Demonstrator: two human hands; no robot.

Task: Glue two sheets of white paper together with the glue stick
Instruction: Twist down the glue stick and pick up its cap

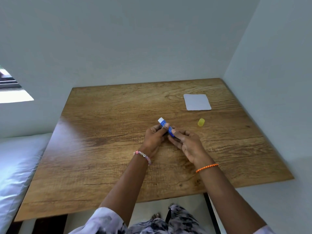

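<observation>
Hands grip blue-and-white plastic glue stick (pixel 166 127) above the wooden table (pixel 109 132): left hand (pixel 155 137) fingers curled round barrel, right hand (pixel 184 142) pinching base. Yellow cap (pixel 201 122) off; white square paper sheets (pixel 197 102) well apart, far right. Twist base gently; expose little glue.

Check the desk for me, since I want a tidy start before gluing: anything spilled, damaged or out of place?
Nothing stands out. The yellow cap is off, lying alone on the table, as expected while both hands hold the glue stick. The white paper lies flat, unmarked.
</observation>
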